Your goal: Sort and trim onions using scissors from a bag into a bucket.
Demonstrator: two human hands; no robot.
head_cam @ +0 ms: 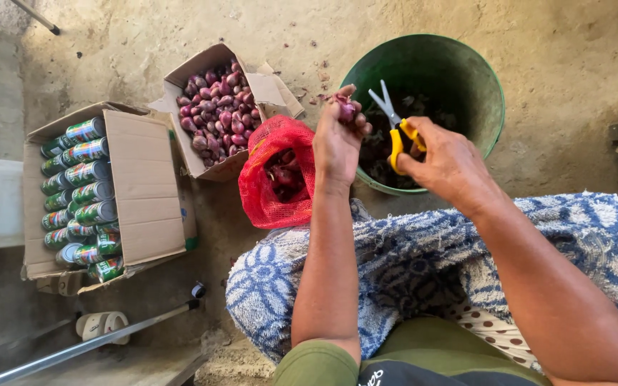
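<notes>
Nearest the camera, a blue-and-white patterned towel lies across the person's lap, and both forearms reach forward over it. The left hand is raised with its fingers closed around a small purple-red shallot, pinched at the fingertips just above the rim of the bucket. The right hand grips a pair of yellow-handled scissors with grey metal blades; the blades stand apart and point up toward the shallot, close to it but not touching.

Just left of the left wrist, on the floor, a red mesh sack sits open with more dark shallots inside. Beyond the hands stands a round green plastic bucket, dark scraps lying in its bottom.

Further left and back, an open brown cardboard box is heaped with purple-red shallots, touching the sack's upper edge. To the far left, a larger cardboard box holds rows of green-labelled metal cans laid on their sides. Below it, at the lower left, a roll of pale tape rests beside a long grey metal bar on the rough concrete floor.
</notes>
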